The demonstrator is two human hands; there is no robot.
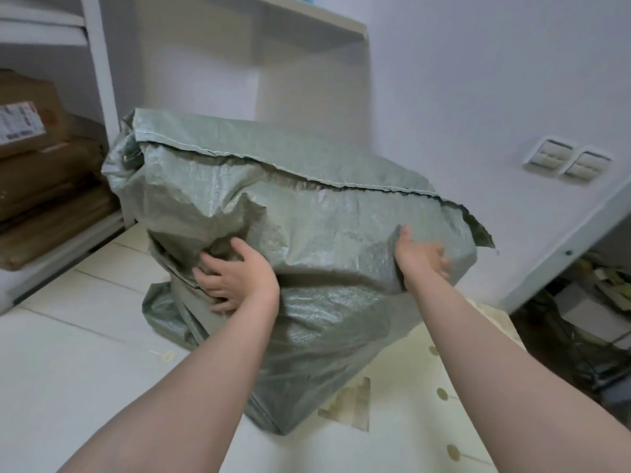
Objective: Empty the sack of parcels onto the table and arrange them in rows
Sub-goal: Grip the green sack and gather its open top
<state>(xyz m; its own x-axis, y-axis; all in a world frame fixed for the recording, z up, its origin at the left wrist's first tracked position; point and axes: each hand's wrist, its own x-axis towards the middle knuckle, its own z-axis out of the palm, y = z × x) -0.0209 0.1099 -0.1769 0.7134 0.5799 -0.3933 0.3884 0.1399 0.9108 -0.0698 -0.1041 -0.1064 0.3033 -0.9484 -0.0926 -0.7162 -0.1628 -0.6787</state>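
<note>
Fingers of left hand (235,279) and right hand (421,256) curl tight, gripping the sack (307,213).

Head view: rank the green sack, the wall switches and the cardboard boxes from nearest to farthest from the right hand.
1. green sack, in the middle, gripped by the right hand itself.
2. wall switches, up to the right.
3. cardboard boxes, stacked at far left.
</note>
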